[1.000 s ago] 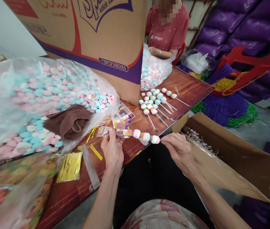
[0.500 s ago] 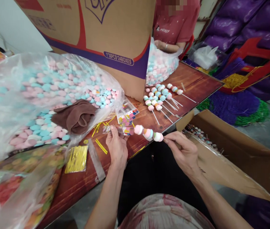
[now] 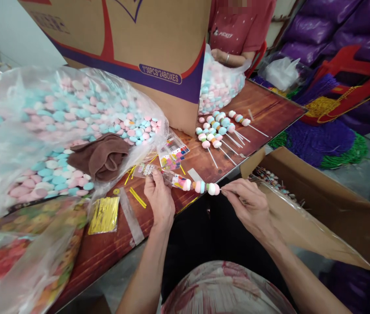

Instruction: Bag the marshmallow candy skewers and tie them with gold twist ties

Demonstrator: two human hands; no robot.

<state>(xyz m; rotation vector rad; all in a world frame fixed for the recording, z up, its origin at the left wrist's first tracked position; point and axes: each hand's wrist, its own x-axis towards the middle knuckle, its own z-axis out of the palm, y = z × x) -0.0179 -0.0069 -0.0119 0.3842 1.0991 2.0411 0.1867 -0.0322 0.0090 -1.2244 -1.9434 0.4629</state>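
My left hand (image 3: 161,198) is closed on a clear printed plastic sleeve (image 3: 146,170) above the table edge. In my right hand (image 3: 245,198), thumb and fingers pinch the stick of a candy skewer (image 3: 200,187) threaded with pink, white, blue and orange pieces. The skewer's far end sits inside the sleeve's mouth, while the pieces nearest my right hand are outside it. Beyond my hands, several finished-looking candy skewers (image 3: 220,124) lie on the table. Printed sleeves (image 3: 173,155) and yellow twist ties (image 3: 138,198) rest near my left hand.
A large carton (image 3: 132,56) stands at the back, beside a big bag of candies (image 3: 73,113) with a brown cloth (image 3: 101,157). An open box (image 3: 328,200) is right of the table (image 3: 103,261). A person (image 3: 237,35) sits across, behind another candy bag (image 3: 219,83).
The skewer has moved left into the sleeve, which now covers its leading pieces. My right hand has shifted slightly left with it. The view has shifted a little.
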